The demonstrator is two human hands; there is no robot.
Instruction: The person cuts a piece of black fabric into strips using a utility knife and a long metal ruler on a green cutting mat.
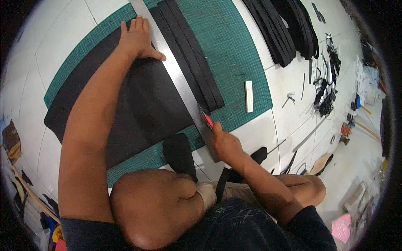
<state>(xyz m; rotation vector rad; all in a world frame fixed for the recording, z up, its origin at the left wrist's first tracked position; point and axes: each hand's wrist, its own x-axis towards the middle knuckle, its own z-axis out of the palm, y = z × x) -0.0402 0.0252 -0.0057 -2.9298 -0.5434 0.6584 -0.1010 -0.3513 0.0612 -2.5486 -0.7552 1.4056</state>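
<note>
A long metal straightedge [180, 81] lies slantwise over a black sheet of material [146, 100] on a green cutting mat [234, 50]. My left hand [140, 39] presses down near its far end, fingers spread, thumb reaching onto the metal. In my right hand [228, 144] is a red utility knife [208, 120], its tip at the straightedge's right side near the sheet's near edge. Several black strips [188, 54] lie along the right of the straightedge.
A white bar-shaped piece [249, 96] rests on the mat's right part. Beyond it are stacks of black strips [272, 33] on white floor tiles and a heap of black scraps [326, 88]. A pink piece [341, 227] lies at the lower right. My bent legs flank the near side.
</note>
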